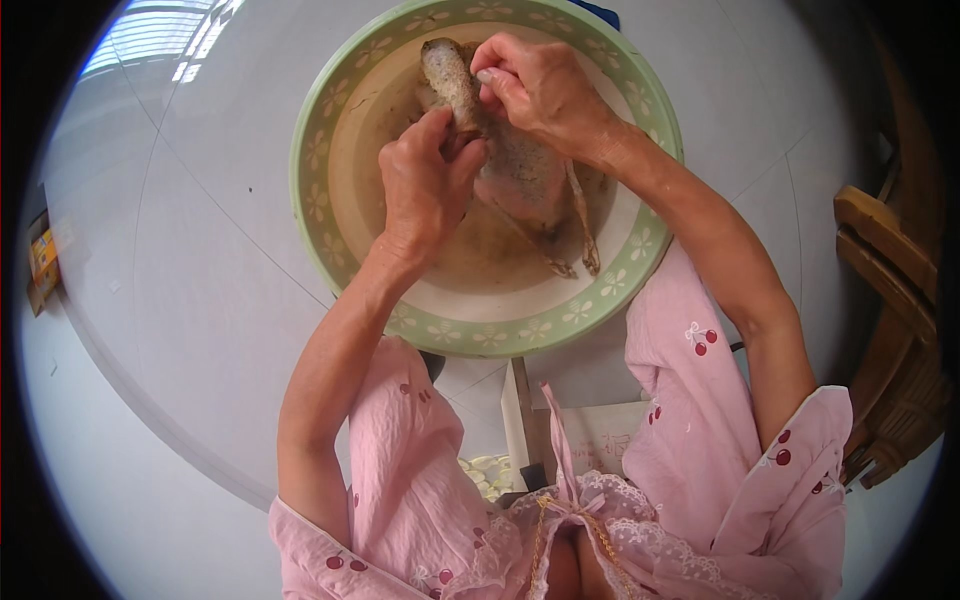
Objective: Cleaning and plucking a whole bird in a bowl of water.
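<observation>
A plucked bird (pixel 525 176), perhaps a duck, lies in murky brownish water in a round green basin (pixel 534 330) with a white flower pattern. Its two thin feet point down and right, towards the basin's near side. My left hand (pixel 431 169) grips the base of a raised, stubbly part of the bird (pixel 448 75); whether this is neck or wing I cannot tell. Beside that part, my right hand (pixel 536 90) has thumb and forefinger pinched together close to the skin. Nothing shows between those fingertips, though a small bit could be hidden there.
My knees in pink cloth (pixel 405 420) flank the basin's near edge. Between them are a pale box (pixel 592 435) bearing writing and several pale yellowish pieces (pixel 484 474). Wooden furniture (pixel 885 255) stands right; a small orange-yellow box (pixel 43 262) lies far left on the tiled floor (pixel 202 300).
</observation>
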Demonstrator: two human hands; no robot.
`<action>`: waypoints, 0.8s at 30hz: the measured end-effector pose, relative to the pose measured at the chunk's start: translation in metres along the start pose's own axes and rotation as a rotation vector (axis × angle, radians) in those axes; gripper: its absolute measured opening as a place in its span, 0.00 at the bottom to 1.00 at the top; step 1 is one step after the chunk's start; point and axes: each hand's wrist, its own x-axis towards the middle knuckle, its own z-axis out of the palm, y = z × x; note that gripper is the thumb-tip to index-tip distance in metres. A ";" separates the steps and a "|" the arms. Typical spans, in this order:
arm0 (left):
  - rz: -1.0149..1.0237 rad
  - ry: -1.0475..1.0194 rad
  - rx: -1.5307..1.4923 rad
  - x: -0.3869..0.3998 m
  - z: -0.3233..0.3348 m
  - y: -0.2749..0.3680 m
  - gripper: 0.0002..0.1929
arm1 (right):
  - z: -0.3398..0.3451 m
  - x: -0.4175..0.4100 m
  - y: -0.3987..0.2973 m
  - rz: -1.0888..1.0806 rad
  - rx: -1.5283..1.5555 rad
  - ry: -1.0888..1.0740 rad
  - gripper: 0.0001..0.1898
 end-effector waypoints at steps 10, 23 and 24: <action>-0.042 -0.013 -0.154 0.000 0.002 -0.005 0.11 | 0.003 0.001 -0.003 -0.109 -0.066 0.021 0.05; -0.282 -0.092 -0.681 -0.001 0.005 -0.004 0.12 | 0.013 0.001 0.005 -0.331 -0.306 0.108 0.05; -0.296 -0.103 -0.713 -0.001 0.004 -0.004 0.12 | 0.012 0.002 0.003 -0.142 -0.167 0.079 0.05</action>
